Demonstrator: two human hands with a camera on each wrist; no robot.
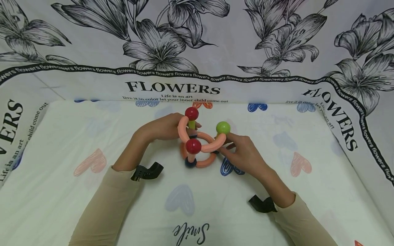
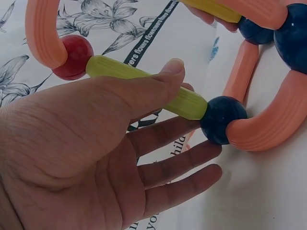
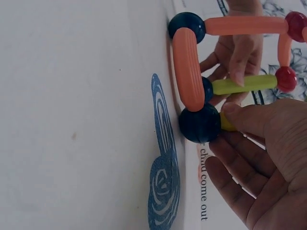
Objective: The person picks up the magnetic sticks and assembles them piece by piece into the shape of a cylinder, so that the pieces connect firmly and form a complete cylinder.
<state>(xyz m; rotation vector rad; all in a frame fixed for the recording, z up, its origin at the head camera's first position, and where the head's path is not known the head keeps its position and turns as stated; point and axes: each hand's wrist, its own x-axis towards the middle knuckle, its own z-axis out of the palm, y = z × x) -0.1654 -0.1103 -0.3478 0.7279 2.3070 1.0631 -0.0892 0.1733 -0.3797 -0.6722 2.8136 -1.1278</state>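
A magnetic ball-and-stick frame stands on the cloth between both hands. Its lower ring joins dark blue balls (image 1: 191,162) with curved orange rods (image 1: 205,162). Above, red balls (image 1: 193,146) and a light green ball (image 1: 223,128) are linked by more curved orange rods (image 1: 213,145). My left hand (image 1: 167,127) pinches the upright yellow-green rod (image 2: 115,69) between thumb and index finger, its other fingers extended near a blue ball (image 2: 223,120). On the other side, my right hand (image 1: 246,153) pinches a yellow rod (image 3: 226,122), mostly hidden by the thumb. A straight orange rod (image 3: 247,25) forms the near upright.
The white cloth (image 1: 123,205) carries printed hearts and lettering, with a black-lettered border (image 1: 172,73) and large flower drawings beyond. Black wrist-worn pieces (image 1: 149,171) jut out at both sleeves, low over the cloth.
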